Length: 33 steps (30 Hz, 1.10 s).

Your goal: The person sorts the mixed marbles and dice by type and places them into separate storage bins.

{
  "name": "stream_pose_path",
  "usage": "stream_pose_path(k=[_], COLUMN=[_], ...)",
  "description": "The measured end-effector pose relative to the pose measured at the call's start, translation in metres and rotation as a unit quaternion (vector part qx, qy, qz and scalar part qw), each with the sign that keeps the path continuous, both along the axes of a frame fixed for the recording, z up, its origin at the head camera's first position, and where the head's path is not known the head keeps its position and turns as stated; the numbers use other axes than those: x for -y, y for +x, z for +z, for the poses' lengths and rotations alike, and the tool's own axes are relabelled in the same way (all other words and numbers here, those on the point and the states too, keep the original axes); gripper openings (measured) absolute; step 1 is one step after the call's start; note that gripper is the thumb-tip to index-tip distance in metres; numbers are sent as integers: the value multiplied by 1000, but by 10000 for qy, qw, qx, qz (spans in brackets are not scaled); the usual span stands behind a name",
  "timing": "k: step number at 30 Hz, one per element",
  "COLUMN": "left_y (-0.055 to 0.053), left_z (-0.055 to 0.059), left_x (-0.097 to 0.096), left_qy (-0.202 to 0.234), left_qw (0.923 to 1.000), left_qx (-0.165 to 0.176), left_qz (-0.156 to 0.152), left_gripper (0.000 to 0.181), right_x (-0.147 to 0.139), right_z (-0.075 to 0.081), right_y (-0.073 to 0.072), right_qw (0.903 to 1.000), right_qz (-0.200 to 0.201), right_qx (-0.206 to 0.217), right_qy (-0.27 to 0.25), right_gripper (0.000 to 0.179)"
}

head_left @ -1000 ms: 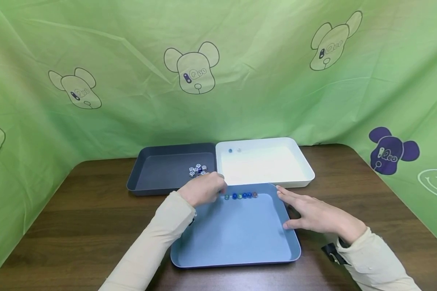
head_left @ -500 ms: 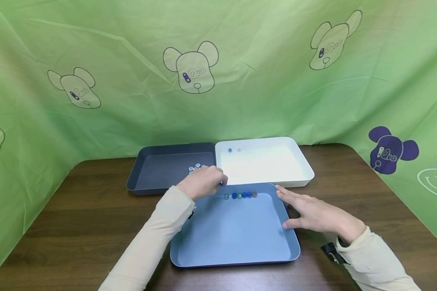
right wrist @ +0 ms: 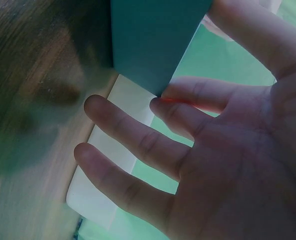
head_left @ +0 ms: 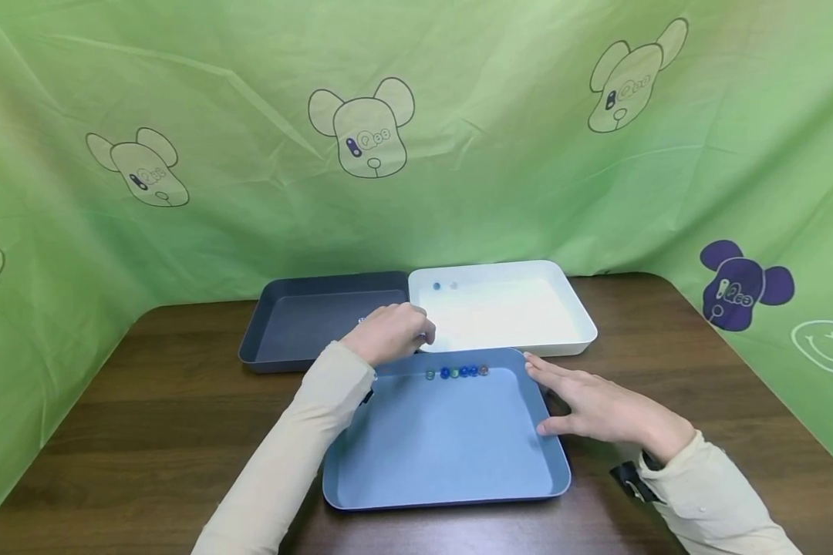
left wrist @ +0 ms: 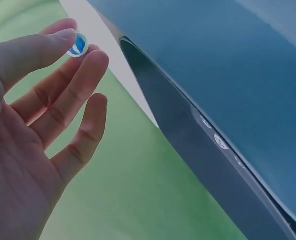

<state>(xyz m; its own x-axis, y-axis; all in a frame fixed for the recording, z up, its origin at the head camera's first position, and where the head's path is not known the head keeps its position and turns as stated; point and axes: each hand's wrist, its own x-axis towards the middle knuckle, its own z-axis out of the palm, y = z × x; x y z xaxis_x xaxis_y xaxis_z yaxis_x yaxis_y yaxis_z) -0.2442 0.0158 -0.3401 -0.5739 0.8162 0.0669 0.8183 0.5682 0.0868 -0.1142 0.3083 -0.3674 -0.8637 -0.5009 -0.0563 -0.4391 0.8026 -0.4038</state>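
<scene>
My left hand [head_left: 391, 333] pinches a clear marble [left wrist: 79, 46] with a blue swirl between thumb and fingertips, its other fingers loosely bent. In the head view this hand is above the far edge of the blue tray [head_left: 451, 455], close to where the dark and white trays meet. A short row of marbles [head_left: 464, 371], blue, green and reddish, lies along the blue tray's far side. My right hand [head_left: 597, 405] rests at that tray's right rim, fingers extended and thumb spread, holding nothing.
Behind stand a dark grey tray [head_left: 305, 327] and a white tray [head_left: 507, 308], side by side. Two marbles [head_left: 436, 286] sit in the white tray's far left part. Dice [left wrist: 220, 141] in the dark tray are largely hidden by my left hand. A green printed cloth [head_left: 472, 200] hangs behind the table.
My left hand, holding the marble, has risen and moved away from the blue tray's row toward the rear trays, covering more of the dice. My right hand has stayed at the rim.
</scene>
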Motion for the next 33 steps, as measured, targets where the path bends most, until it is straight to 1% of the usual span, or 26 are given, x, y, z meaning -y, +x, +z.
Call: stream_pose_path(k=[5, 9, 14, 19, 22, 24, 26, 29, 31, 33], left_y=[-5, -9, -14, -20, -23, -25, -26, -25, -25, -24], left_z=[2, 3, 2, -5, -10, -12, -13, -13, -13, -13], left_x=[-3, -4, -7, -9, -10, -12, -13, -16, -17, -17], left_qy=[-71, -81, -154, -311, -421, -526, -746, -1143, -1390, -1475], left_qw=[9999, 9997, 9996, 9994, 9985, 9976, 9954, 9894, 9839, 9806], left_qx=[91, 97, 119, -126, -307, -377, -402, -214, -38, 145], left_qz=[97, 198, 217, 117, 145, 244, 441, 872, 1124, 1280], left_gripper=[25, 25, 24, 20, 25, 28, 27, 21, 25, 29], right_x=[0, 1, 0, 0, 0, 0, -1, -1, 0, 0], right_z=[1, 1, 1, 2, 2, 2, 2, 3, 3, 3], right_y=[0, 0, 0, 0, 0, 0, 1, 1, 0, 0], right_qw=[10000, 9999, 9999, 9999, 9999, 9999, 10000, 10000, 10000, 10000], right_qz=[-26, -49, -38, -4, 9, 10, -11, -15, 20, 63], right_qx=[46, 90, 102, 81, 96, 91, 83, 61, 32, -6], right_qy=[-25, -21, -37, -68, -67, -60, -48, -40, -40, -37], right_gripper=[84, 85, 85, 84, 84, 84, 84, 84, 84, 84])
